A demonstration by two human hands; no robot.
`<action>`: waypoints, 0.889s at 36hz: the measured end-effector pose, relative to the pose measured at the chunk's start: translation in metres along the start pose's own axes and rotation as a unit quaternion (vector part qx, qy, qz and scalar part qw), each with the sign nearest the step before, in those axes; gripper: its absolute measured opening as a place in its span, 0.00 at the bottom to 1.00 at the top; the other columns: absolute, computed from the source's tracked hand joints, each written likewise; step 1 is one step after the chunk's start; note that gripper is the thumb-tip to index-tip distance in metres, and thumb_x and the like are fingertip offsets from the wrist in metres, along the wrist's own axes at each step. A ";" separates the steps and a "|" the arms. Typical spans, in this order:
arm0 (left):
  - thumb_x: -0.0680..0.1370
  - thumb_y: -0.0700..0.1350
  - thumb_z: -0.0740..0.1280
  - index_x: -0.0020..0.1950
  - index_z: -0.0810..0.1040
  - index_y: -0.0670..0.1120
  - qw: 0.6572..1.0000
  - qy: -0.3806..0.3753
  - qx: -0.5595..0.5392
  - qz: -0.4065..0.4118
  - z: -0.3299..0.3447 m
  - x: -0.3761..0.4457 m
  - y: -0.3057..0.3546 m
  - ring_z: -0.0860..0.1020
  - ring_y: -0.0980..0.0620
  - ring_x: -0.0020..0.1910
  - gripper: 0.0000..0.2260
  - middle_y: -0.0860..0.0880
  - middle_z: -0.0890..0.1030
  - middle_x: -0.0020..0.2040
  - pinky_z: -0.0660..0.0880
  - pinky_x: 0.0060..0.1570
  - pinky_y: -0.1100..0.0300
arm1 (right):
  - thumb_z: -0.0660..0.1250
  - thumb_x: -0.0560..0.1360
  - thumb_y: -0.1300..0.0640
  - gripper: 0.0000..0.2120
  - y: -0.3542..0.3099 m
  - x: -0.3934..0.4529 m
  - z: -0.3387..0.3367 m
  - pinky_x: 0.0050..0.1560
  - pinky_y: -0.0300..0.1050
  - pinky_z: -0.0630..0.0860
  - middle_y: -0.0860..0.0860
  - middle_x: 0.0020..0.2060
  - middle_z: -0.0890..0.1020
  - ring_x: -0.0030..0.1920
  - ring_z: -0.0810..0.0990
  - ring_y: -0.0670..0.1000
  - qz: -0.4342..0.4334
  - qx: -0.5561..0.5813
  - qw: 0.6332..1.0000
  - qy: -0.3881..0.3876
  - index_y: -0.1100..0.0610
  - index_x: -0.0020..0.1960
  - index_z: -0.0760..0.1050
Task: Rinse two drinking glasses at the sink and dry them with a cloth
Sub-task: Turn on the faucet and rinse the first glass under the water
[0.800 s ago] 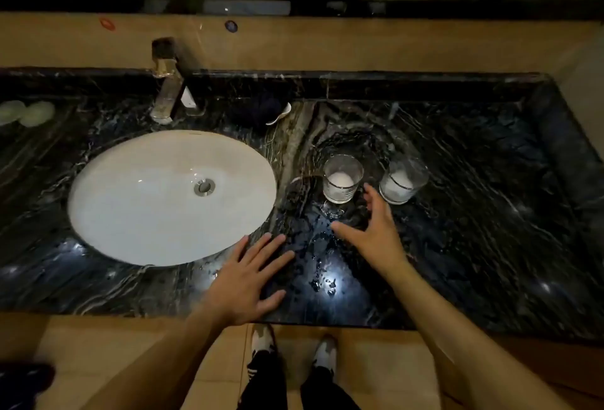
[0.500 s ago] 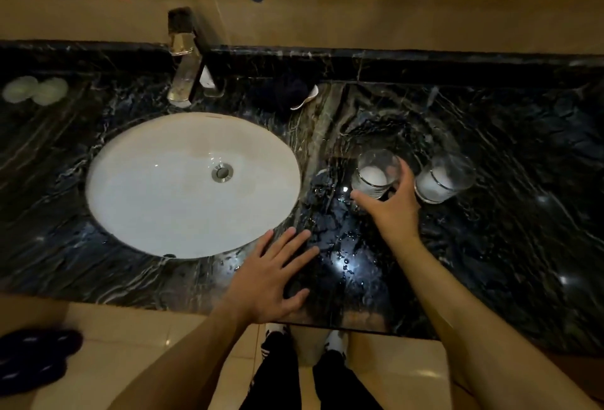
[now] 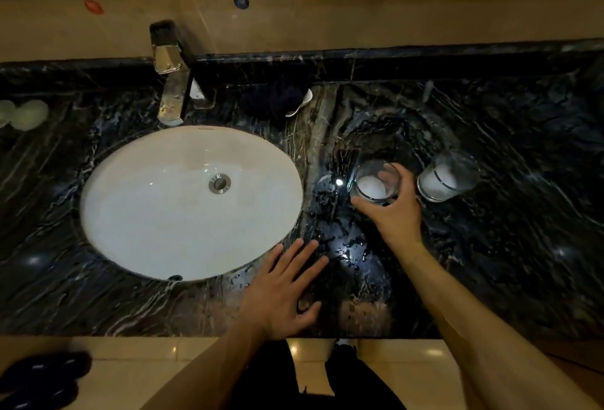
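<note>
Right hand [image 3: 390, 213] grips the nearer drinking glass [image 3: 374, 182] (fingers wrapped around its wall); second glass [image 3: 446, 177] stands just right of the grip. Left hand [image 3: 284, 288] lies flat, fingers straight, on the marble countertop [image 3: 523, 246].

A dark marble counter [image 3: 490, 246] with pale veins carries everything. A white oval sink [image 3: 163, 213] is set into its left part, with a metal tap [image 3: 171, 96] standing behind it. Two clear glasses stand upright to the right of the sink, the near glass [image 3: 372, 182] and the far glass [image 3: 446, 177], just beside each other. A dark cloth [image 3: 277, 101] lies by the back wall. The left hand [image 3: 281, 292] rests flat on the front edge, near water drops
</note>
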State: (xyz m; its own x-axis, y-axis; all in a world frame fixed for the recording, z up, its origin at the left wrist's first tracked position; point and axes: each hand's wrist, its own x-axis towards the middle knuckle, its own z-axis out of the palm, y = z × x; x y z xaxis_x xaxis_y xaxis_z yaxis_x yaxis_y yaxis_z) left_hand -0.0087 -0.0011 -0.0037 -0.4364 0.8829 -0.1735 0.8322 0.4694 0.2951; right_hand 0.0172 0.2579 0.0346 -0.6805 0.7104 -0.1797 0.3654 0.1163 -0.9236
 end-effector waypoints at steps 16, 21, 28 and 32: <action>0.76 0.60 0.61 0.74 0.69 0.52 0.986 -0.034 -0.034 0.159 -0.020 0.004 -0.042 0.66 0.44 0.75 0.28 0.46 0.68 0.77 0.65 0.73 0.47 | 0.82 0.65 0.60 0.38 -0.054 -0.050 0.050 0.49 0.22 0.70 0.45 0.62 0.78 0.59 0.77 0.41 0.049 -0.013 0.996 -0.070 0.46 0.68 0.68; 0.77 0.53 0.60 0.62 0.80 0.50 0.975 -0.043 -0.083 0.202 -0.059 0.002 -0.084 0.80 0.44 0.53 0.17 0.48 0.80 0.62 0.80 0.44 0.52 | 0.82 0.64 0.62 0.38 -0.069 -0.059 0.085 0.53 0.30 0.72 0.45 0.62 0.78 0.61 0.77 0.46 0.046 -0.024 0.995 -0.082 0.45 0.67 0.69; 0.80 0.57 0.60 0.64 0.77 0.56 0.986 0.011 -0.115 0.119 -0.126 -0.018 -0.175 0.79 0.53 0.54 0.15 0.56 0.81 0.57 0.74 0.49 0.57 | 0.83 0.62 0.59 0.39 -0.083 -0.064 0.149 0.51 0.30 0.73 0.48 0.60 0.79 0.58 0.78 0.44 0.051 -0.032 0.992 -0.110 0.45 0.67 0.70; 0.78 0.58 0.61 0.61 0.79 0.55 0.989 0.053 -0.099 0.094 -0.160 -0.015 -0.228 0.80 0.52 0.52 0.15 0.56 0.82 0.53 0.76 0.46 0.57 | 0.83 0.62 0.59 0.38 -0.092 -0.061 0.187 0.54 0.36 0.74 0.45 0.58 0.78 0.59 0.78 0.46 0.038 -0.051 0.991 -0.119 0.45 0.66 0.70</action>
State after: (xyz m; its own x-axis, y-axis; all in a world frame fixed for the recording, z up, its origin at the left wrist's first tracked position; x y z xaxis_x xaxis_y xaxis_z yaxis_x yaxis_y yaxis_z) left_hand -0.2462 -0.1189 0.0817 -0.3224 0.9466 -0.0011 0.8232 0.2810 0.4934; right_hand -0.0940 0.0741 0.0668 -0.7746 0.5371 -0.3340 0.4754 0.1461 -0.8675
